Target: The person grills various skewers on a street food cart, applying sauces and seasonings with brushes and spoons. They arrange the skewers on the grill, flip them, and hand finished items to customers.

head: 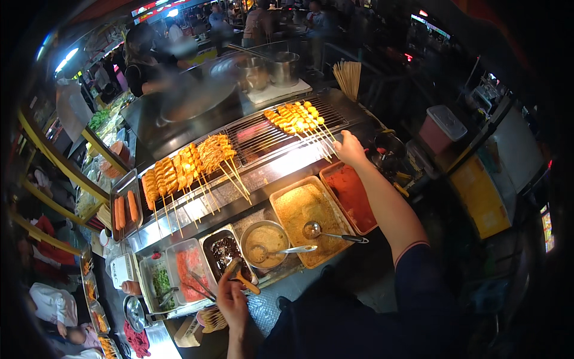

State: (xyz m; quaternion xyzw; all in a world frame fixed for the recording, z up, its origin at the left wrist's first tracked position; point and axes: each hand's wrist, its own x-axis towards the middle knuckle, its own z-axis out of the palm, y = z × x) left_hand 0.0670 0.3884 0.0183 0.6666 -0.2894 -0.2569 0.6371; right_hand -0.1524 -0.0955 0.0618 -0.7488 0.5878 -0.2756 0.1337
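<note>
My right hand (350, 147) reaches over the grill's right end, its fingers closed at the stick end of a skewer. The skewer belongs to a bunch of browned skewers (293, 119), with yellow balls (309, 107) at its right side. Below, my left hand (233, 303) is at the front edge of the dark sauce tray (219, 247). A basting brush with a wooden handle (247, 283) and metal tongs (202, 283) are right by its fingers; whether it grips either is unclear. More skewers of meat (168, 175) and shredded strips (215, 152) lie on the grill's left part.
Tubs of chopped greens (161, 280), pink-red topping (190, 267), pale sauce (264, 242), yellow powder (296, 206) and red powder (350, 193) line the front. Sausages (119, 211) sit in a left tray. A steaming griddle (197, 101), metal pots (284, 69) and bare sticks (346, 78) stand behind.
</note>
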